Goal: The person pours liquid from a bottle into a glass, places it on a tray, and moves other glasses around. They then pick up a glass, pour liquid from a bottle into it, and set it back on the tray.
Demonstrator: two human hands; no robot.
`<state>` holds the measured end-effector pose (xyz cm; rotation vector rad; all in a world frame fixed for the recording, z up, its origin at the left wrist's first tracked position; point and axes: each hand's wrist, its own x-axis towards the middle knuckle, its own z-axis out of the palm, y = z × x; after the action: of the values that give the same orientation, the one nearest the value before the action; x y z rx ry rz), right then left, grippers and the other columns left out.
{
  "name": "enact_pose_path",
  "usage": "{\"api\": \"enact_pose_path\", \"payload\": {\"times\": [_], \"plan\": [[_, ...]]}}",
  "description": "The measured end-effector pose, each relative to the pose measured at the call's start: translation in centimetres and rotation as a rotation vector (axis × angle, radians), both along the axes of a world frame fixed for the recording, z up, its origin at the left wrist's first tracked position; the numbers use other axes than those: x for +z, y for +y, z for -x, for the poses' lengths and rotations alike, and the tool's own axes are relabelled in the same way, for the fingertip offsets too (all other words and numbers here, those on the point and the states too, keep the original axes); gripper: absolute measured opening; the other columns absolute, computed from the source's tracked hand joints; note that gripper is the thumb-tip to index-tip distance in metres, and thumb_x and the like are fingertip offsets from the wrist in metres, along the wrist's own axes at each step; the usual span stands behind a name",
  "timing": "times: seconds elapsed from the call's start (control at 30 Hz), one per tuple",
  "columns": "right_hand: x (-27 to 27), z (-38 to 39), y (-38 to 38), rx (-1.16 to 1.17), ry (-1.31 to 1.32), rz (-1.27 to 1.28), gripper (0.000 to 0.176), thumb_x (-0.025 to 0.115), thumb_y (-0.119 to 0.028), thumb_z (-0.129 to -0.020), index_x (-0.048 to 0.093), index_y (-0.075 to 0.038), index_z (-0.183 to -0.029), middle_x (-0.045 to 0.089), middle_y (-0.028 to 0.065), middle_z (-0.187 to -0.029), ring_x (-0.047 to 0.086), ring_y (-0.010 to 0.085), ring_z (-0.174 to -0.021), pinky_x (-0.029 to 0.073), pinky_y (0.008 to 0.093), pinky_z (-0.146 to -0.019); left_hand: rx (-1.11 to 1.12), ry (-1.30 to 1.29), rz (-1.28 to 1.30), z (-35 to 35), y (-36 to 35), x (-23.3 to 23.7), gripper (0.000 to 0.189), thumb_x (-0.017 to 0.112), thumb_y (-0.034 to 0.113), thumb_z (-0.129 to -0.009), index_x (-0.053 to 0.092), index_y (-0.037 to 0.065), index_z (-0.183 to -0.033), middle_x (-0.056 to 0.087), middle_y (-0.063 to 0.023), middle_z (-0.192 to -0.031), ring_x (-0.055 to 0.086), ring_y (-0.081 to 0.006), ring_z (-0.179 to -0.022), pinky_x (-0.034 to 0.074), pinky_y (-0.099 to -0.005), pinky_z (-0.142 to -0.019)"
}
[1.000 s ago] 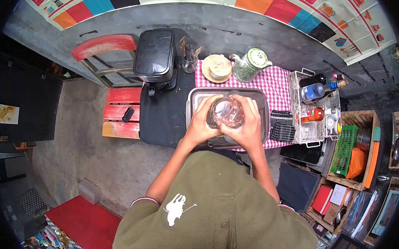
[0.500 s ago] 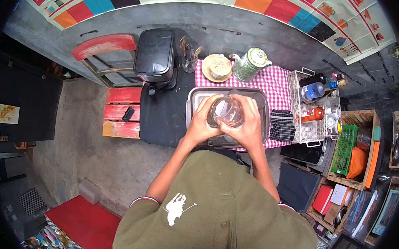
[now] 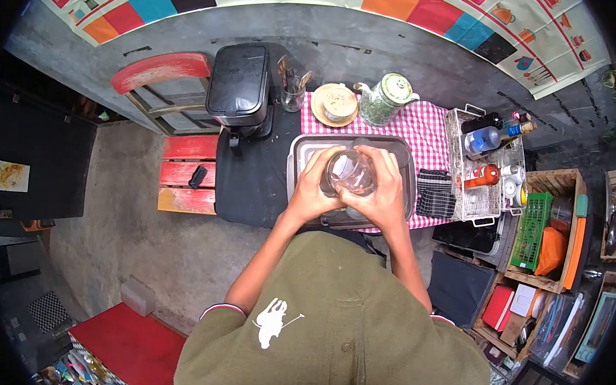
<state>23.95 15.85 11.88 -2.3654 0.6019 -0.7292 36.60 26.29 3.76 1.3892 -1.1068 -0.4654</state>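
Between my two hands is a clear drinking glass (image 3: 352, 172), held over a brown-rimmed tray (image 3: 409, 199). My left hand (image 3: 313, 187) wraps its left side, and my right hand (image 3: 384, 190) grips the right side, with the thumbs near each other at the lower edge. Other glassware appears to stand on the tray behind and below the held glass, mostly covered by my hands. Beyond the tray are a cup on a saucer (image 3: 339, 104) and a green patterned teapot (image 3: 391, 99).
A black coffee maker (image 3: 238, 82) and a jar of utensils (image 3: 293, 95) stand at the left. A folded dark cloth (image 3: 435, 194) lies right of the tray, beside a wire rack (image 3: 481, 214) of bottles. Wooden crates (image 3: 548, 283) stand farther right.
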Motion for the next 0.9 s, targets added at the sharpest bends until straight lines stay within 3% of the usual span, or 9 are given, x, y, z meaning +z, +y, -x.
{"api": "enact_pose_path", "payload": {"times": [0.9], "plan": [[-0.18, -0.01, -0.3, 0.012, 0.018, 0.013, 0.063, 0.083, -0.024, -0.06, 0.062, -0.001, -0.115, 0.065, 0.0148, -0.107, 0.061, 0.0317, -0.097, 0.049, 0.0428, -0.087, 0.005, 0.001, 0.016, 0.07, -0.18, -0.24, 0.089, 0.088, 0.017, -0.057, 0.051, 0.002, -0.137, 0.056, -0.018, -0.129, 0.057, -0.0343, -0.122, 0.046, -0.0424, -0.104]]}}
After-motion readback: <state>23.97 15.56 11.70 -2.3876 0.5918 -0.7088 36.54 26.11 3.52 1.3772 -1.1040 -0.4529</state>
